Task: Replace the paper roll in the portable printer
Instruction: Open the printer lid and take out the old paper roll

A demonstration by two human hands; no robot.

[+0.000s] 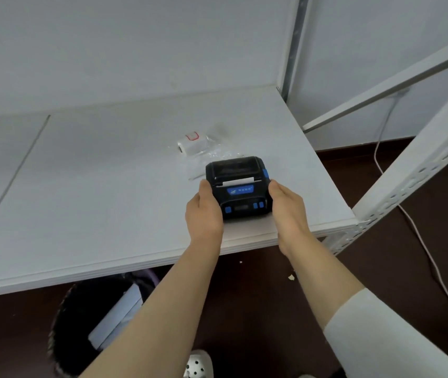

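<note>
The portable printer (238,188) is held near the right front edge of the white table (108,200), cupped between the left hand (203,214) on its left flank and the right hand (285,205) on its right flank; both hands are pressed flat against the case, fingers together, clamped on the body rather than curled under it. The lid is seen closed, with a short strip of paper showing at the slot, so the step in hand is judged to be steadying the unit before the cover is released. It would be done well if one hand were kept as a brace while the blue latch (265,173) on the far right side is pressed by a thumb, the case being kept flat on the table. The printer's long axis runs near to far, tilted slightly leftward at the far end; the button panel faces the person and the paper bay lies far. The new roll (190,144), in clear wrapping, lies just beyond.
</note>
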